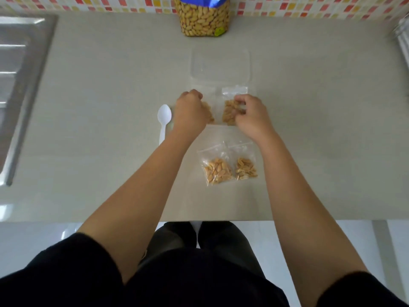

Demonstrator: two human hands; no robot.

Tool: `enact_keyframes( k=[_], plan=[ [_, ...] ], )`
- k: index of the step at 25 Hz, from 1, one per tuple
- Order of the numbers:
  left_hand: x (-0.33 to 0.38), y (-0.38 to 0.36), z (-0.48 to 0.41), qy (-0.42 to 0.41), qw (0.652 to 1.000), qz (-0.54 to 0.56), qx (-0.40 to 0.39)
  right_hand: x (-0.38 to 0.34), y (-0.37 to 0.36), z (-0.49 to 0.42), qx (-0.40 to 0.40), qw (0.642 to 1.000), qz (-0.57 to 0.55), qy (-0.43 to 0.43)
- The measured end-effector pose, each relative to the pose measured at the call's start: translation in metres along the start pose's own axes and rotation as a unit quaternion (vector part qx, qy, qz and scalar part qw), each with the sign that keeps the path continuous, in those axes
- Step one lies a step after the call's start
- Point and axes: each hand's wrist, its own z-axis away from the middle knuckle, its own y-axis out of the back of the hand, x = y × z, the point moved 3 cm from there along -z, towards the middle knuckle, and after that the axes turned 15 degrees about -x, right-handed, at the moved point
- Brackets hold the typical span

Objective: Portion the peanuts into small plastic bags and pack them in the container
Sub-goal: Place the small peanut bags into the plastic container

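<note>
Pinching a peanut bag, the right hand is gripping light, floppy, slippery plastic, likely safest by its top; the left hand is closing on another.

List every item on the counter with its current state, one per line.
Big peanut bag: upright by the tiled wall, full.
Container: open, two peanut bags placed inside.
Lid: off, lying behind the container.
Left hand: on one bag inside.
Right hand: on the other.
Two filled bags: lying on the counter, unpacked.
Spoon: lying idle.
</note>
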Motion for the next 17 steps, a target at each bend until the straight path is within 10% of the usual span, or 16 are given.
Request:
enact_keyframes(
  k=[10, 17],
  plan=[
    [0.013, -0.015, -0.001, -0.055, 0.96, -0.27, -0.041, -0.008, -0.007, -0.02, -0.001, 0.973, 0.224, -0.047],
    [-0.015, -0.005, 0.055, -0.065, 0.991, 0.047, 0.108, -0.006, 0.001, 0.051, 0.089, 0.995, 0.039, 0.005]
  ],
)
